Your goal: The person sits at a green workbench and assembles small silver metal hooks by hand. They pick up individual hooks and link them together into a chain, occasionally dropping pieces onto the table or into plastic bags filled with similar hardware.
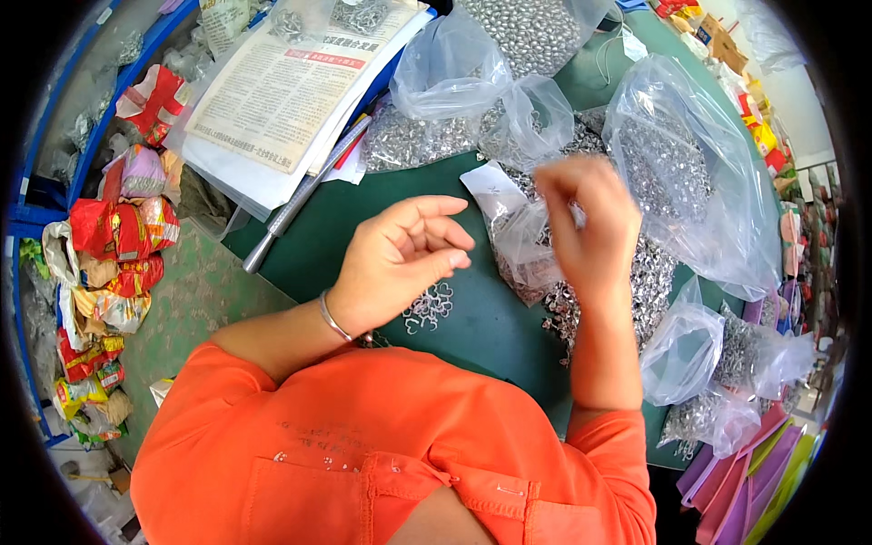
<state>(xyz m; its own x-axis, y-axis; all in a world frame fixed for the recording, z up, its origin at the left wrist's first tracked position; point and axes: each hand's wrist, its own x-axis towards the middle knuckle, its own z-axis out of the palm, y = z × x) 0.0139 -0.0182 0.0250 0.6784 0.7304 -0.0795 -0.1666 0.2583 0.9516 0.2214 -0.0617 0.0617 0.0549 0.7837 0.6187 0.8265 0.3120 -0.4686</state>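
My left hand, with a metal bangle at the wrist, hovers over the green tabletop. Its fingers are curled, the thumb tip close to them; whatever they pinch is too small to make out. Just below that hand lies a small heap of silvery curved metal pieces. Over on the right, my right hand is raised above a large pile of small shiny metal parts, its fingers bent and smeared by motion. Beside it a clear plastic bag with metal parts rests against the pile.
A big clear bag of metal parts stands right of the pile. More filled bags line the far side. Newspaper-topped papers and a metal rod lie at left. Small bags sit at the right edge.
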